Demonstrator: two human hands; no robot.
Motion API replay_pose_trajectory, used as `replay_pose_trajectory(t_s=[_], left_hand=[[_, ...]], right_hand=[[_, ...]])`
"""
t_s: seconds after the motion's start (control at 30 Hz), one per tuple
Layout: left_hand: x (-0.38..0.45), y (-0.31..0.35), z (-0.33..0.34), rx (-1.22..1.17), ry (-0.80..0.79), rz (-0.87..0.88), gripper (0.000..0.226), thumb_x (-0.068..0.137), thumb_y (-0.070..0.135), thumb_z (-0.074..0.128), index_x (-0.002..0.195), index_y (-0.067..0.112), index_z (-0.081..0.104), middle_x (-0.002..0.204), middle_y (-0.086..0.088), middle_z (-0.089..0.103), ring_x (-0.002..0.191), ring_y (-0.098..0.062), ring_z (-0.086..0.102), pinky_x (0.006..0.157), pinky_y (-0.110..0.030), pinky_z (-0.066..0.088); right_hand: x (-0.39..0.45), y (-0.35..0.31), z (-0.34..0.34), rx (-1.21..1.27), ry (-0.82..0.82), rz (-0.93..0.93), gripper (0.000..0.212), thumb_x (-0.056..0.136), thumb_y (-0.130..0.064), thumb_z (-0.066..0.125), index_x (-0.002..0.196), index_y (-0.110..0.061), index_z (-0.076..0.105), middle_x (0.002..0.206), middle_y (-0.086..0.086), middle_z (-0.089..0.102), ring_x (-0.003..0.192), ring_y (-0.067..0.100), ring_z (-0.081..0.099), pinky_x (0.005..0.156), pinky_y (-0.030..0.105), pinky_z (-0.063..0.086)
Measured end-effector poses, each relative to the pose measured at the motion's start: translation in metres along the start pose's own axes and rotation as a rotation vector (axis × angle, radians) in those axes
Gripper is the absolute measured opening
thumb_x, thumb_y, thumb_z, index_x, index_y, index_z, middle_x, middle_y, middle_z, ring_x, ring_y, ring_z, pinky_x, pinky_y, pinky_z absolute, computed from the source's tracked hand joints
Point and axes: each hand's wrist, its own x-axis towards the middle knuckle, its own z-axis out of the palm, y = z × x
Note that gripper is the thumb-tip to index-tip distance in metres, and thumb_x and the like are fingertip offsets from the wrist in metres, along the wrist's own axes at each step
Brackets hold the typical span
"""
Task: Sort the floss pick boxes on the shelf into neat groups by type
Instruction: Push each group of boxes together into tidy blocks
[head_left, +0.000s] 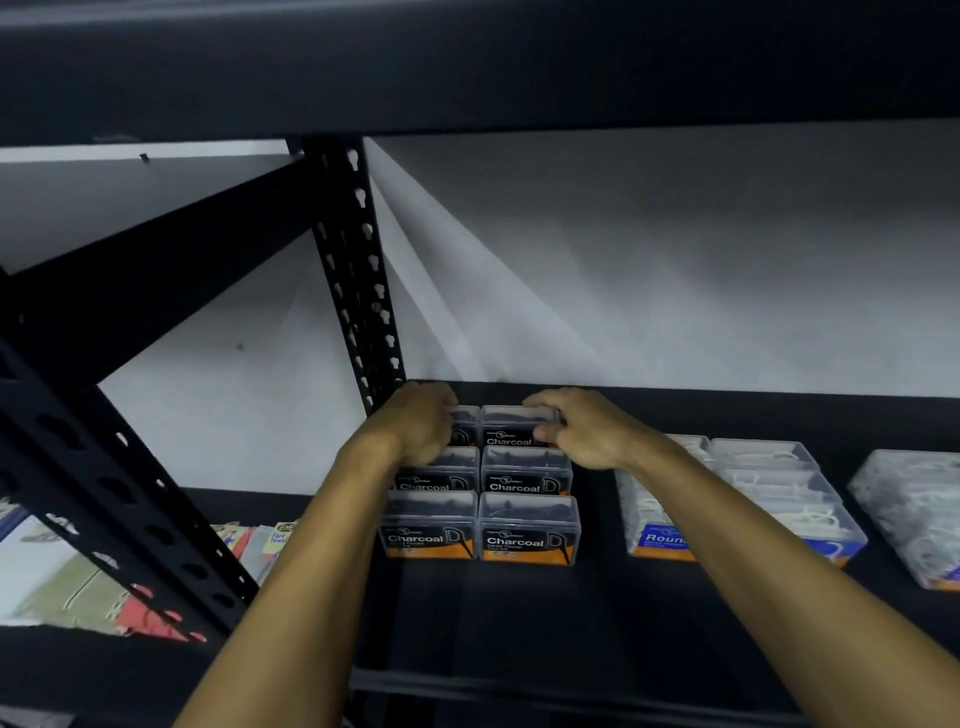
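So over at 9 o'clock there's a pile of flat packets (78, 571) beyond the black upright (358, 270), not part of this job. Moving right, the Charcoal boxes (527, 530) sit two wide and three deep on the shelf (519, 623), pretty tidy already. The left hand (423, 423) is curled onto the back-left box (465, 423), and the right hand (582, 428) pinches the back-right box (517, 426), thumb on the front face, fingers over the top. Looks like they're squaring up the back row, so the charcoal group is about done. Out at 3 o'clock the Round boxes (753, 499) are grouped but partly behind the forearm, and a clear stack (914, 514) further right sits skewed. I'd guess that one needs straightening next
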Motion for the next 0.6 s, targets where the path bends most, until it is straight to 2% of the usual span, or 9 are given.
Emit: replay_pose_trajectory(t_s=[0.1,0.3,0.43,0.5,0.6], left_hand=[[-0.0004,0.0007,-0.0003,-0.006,-0.002,0.003,0.039,0.101,0.004,0.04,0.136,0.013,0.054,0.138,-0.01,0.054,0.116,-0.022,0.055,0.084,-0.024,0.041],[-0.001,-0.0001,-0.0011,-0.012,-0.004,0.017,0.037,0.101,0.005,0.04,0.136,0.012,0.054,0.136,-0.011,0.055,0.112,-0.021,0.055,0.087,-0.025,0.043],[0.0008,-0.0016,-0.0007,0.009,-0.017,0.016,0.041,0.102,0.006,0.04,0.142,0.014,0.048,0.146,-0.011,0.047,0.124,-0.023,0.051,0.093,-0.024,0.042],[0.0014,-0.0028,-0.0004,-0.007,-0.017,0.017,0.045,0.103,0.009,0.042,0.147,0.015,0.042,0.149,-0.01,0.042,0.125,-0.023,0.05,0.091,-0.025,0.043],[-0.004,-0.0069,-0.0008,0.009,0.052,0.029,0.048,0.099,0.01,0.049,0.146,0.018,0.041,0.15,-0.012,0.037,0.137,-0.03,0.039,0.107,-0.039,0.042]], right_hand=[[0.0004,0.0003,0.0001,0.003,-0.004,0.005,0.046,0.096,-0.019,0.055,0.14,-0.02,0.044,0.143,0.005,0.046,0.129,0.021,0.045,0.103,0.029,0.036],[0.0023,0.0026,0.0004,-0.003,-0.011,0.0,0.046,0.095,-0.019,0.056,0.139,-0.02,0.045,0.141,0.005,0.049,0.128,0.021,0.046,0.105,0.031,0.038],[0.0018,0.0018,-0.0002,-0.005,-0.024,0.0,0.047,0.096,-0.02,0.055,0.141,-0.02,0.042,0.142,0.006,0.047,0.128,0.022,0.046,0.102,0.03,0.038],[0.001,0.001,-0.0015,-0.016,-0.041,-0.001,0.051,0.096,-0.021,0.054,0.144,-0.021,0.037,0.146,0.005,0.043,0.132,0.022,0.042,0.103,0.03,0.035],[-0.0023,0.0003,-0.0052,0.001,-0.028,-0.007,0.058,0.096,-0.026,0.054,0.148,-0.023,0.029,0.151,0.003,0.036,0.136,0.022,0.037,0.107,0.033,0.033]])
